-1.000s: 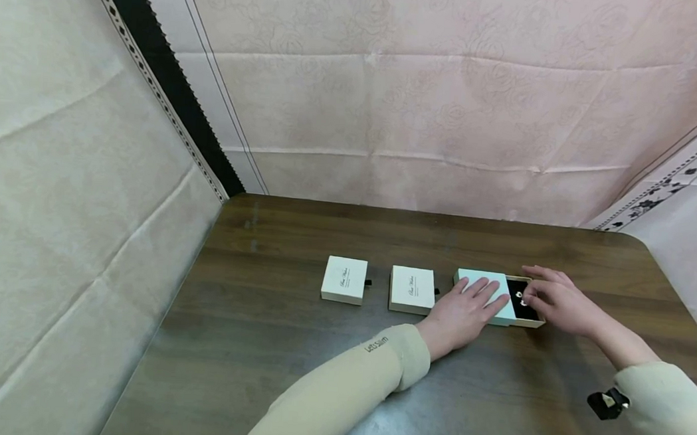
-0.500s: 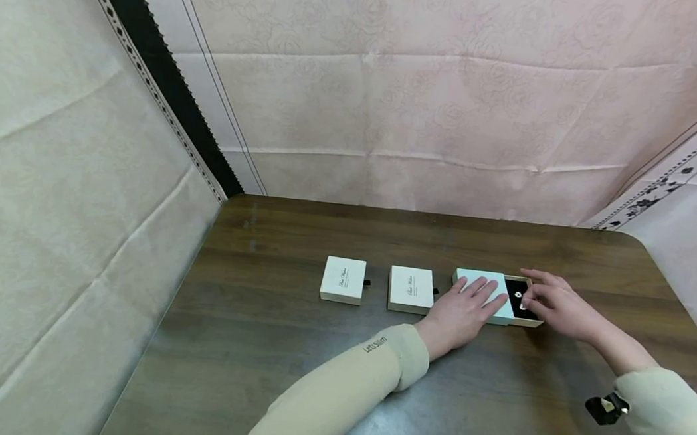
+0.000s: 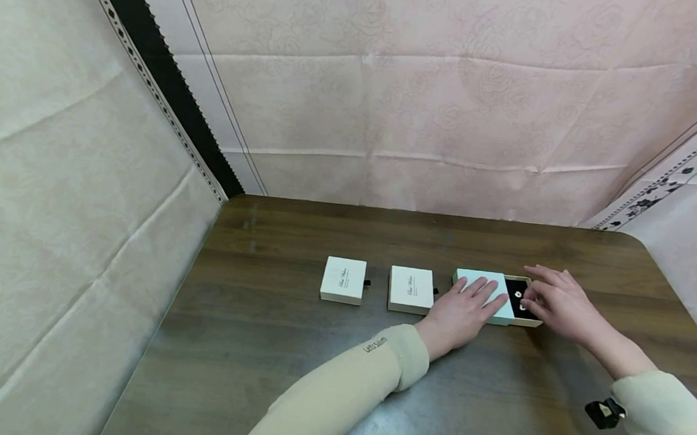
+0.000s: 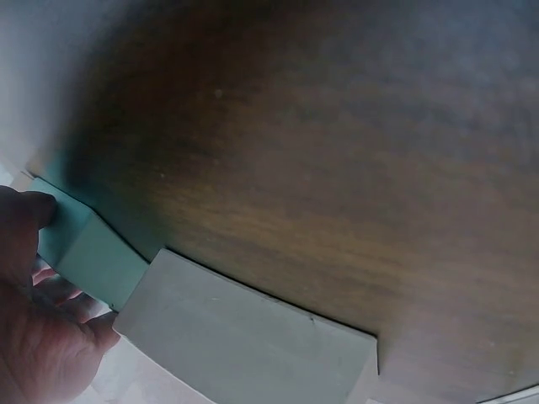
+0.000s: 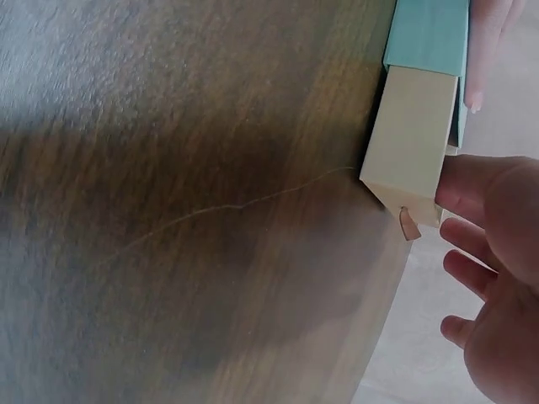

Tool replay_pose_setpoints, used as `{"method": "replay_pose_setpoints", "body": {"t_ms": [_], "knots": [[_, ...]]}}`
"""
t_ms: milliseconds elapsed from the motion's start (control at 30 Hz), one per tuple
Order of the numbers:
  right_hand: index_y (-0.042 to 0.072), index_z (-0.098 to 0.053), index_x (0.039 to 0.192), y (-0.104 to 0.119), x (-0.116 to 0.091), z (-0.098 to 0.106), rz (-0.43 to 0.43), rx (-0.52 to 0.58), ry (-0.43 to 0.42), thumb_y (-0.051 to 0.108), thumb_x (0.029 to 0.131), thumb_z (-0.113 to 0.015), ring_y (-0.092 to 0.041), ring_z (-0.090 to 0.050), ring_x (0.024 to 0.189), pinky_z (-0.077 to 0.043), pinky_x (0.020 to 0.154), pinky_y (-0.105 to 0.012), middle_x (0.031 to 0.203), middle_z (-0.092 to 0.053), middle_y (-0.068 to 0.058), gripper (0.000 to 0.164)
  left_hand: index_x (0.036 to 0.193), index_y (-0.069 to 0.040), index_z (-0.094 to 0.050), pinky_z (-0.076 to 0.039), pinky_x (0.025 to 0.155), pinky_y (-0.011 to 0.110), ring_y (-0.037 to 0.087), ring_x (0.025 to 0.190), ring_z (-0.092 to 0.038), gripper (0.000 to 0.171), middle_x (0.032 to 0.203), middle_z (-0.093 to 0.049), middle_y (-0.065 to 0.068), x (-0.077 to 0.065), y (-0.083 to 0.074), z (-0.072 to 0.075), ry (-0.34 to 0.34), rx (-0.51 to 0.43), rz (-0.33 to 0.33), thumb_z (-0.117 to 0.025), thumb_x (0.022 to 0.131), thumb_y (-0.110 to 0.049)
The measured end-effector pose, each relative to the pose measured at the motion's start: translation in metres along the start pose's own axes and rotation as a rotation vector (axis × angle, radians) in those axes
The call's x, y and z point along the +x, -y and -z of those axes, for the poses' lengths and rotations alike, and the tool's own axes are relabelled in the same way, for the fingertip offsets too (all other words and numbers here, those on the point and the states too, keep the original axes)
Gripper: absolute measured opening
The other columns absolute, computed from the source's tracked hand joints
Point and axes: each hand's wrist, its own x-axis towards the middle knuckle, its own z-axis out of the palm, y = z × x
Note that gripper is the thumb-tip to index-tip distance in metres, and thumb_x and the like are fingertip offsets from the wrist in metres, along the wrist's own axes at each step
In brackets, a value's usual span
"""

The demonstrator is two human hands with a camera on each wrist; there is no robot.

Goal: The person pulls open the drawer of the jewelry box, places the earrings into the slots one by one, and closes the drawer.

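A small teal sliding box lies at the right of the table, its pale drawer pulled partway out to the right. The drawer holds a black pad with two small shiny white pieces, like ear studs. My left hand rests on the teal sleeve with fingers spread. In the left wrist view its thumb lies against the box side. My right hand is at the drawer, thumb and index finger bent close to the nearer stud. Whether they pinch it is too small to tell.
Two white boxes with printed lids, one in the middle and one farther left, stand in a row left of the teal box. Each has a dark tab on its right side. Pale cloth hangs behind the wooden table.
My right hand has shifted slightly, its fingers rising a little from the drawer, and the nearer stud shows beneath them. My left hand stays on the teal box.
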Motion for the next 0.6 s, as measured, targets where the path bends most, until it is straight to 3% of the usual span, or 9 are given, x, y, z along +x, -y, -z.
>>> {"method": "replay_pose_setpoints", "body": {"t_ms": [600], "knots": [[0.014, -0.068, 0.077, 0.0018, 0.0008, 0.0000, 0.030, -0.052, -0.041, -0.004, 0.071, -0.093, -0.055, -0.056, 0.125, -0.033, 0.106, -0.083, 0.131, -0.066, -0.031, 0.031, 0.172, -0.032, -0.023, -0.028, 0.129, 0.033, 0.012, 0.162, -0.024, 0.056, 0.178, -0.023, -0.004, -0.0008, 0.0003, 0.0008, -0.001, -0.014, 0.003, -0.037, 0.118, -0.036]]}}
